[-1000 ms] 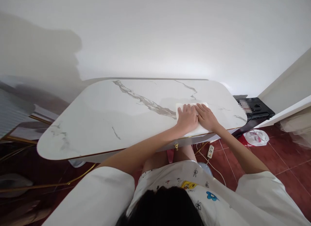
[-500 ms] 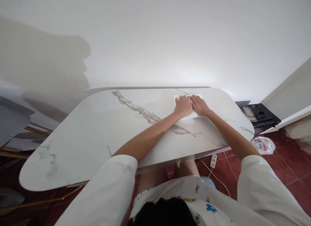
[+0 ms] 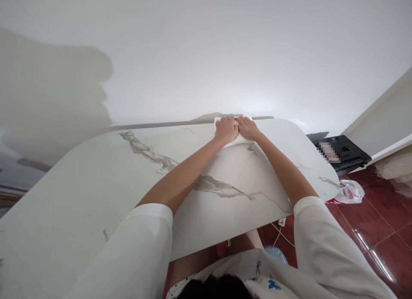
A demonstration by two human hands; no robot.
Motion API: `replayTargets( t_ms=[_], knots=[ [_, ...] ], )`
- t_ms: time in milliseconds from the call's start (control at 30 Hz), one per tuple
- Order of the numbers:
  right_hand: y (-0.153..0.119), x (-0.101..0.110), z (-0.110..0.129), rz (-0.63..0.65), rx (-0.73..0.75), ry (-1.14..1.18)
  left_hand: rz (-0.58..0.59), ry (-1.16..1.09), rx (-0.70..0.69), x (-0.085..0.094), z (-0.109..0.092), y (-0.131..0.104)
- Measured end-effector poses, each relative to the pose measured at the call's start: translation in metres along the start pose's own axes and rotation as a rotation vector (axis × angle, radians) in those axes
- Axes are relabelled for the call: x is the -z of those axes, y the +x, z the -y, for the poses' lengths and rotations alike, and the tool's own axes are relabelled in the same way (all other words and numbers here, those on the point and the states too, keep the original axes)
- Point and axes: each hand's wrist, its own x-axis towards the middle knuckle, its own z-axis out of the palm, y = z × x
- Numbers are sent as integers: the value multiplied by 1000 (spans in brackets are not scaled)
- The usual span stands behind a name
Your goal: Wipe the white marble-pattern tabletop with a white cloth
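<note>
One cloth (image 3: 238, 140), at the far edge of the worktop (image 3: 206, 230), beneath our left hand (image 3: 226, 131) and right hand (image 3: 247, 128), both laid flat upon it: we may bunch it against the wall (image 3: 193, 54) should our outstretched push run too far.

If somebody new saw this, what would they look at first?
Probably the left hand and right hand, side by side on a white cloth at the far edge of the pale table. Next, perhaps the gray-brown streak slanting across the tabletop, then the black case-like thing beyond the table's right end.
</note>
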Motion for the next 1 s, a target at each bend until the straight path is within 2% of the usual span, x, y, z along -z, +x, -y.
replayTargets(
  t_ms=[200,367,500,600,767,1000],
  knots=[
    [5,-7,-5,-65,44,19,2,64,-9,0,0,2],
    [11,-11,-29,-125,132,23,-12,86,0,-8,-13,7],
    [15,-9,-49,-147,127,14,-2,72,-18,-16,-24,18],
    [15,-6,-53,-137,118,-1,4,72,-30,-18,-27,22],
    [3,-4,-49,-110,116,-32,26,84,-62,-15,-27,12],
    [-30,-3,-45,-103,151,-61,63,114,-90,-10,-37,-16]
  ],
)
